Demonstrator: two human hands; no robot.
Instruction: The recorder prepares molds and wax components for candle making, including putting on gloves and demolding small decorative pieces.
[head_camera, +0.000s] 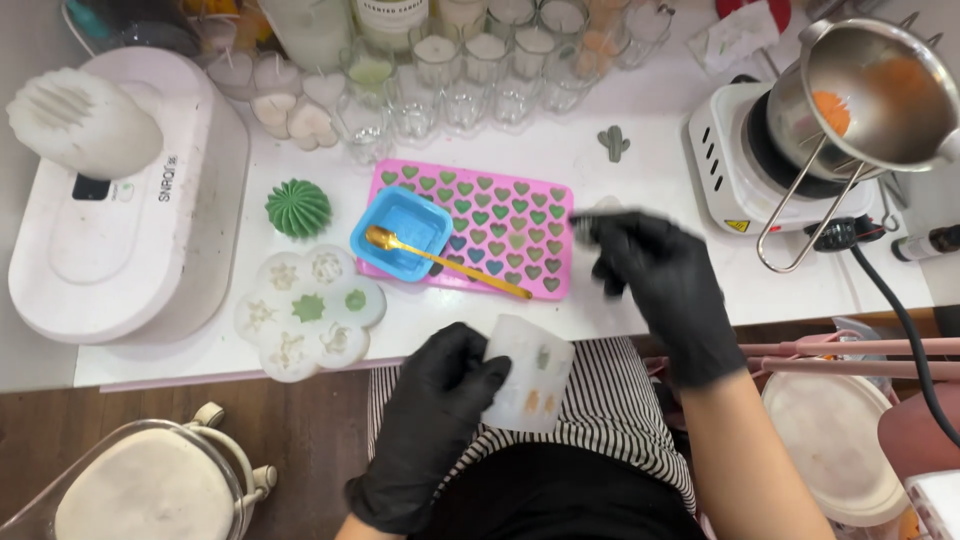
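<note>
Clasping translucent mold (528, 375) in left hand (435, 420), right hand (655, 270) blurred, grip unclear

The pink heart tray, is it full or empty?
Mostly full: the pink heart tray has green, some bluish, fill in nearly every heart-shaped hole in view.

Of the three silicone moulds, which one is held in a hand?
The small translucent white silicone mould, gripped by the black-gloved left hand; the pink heart mould and white flower-shaped mould lie on the table.
</note>
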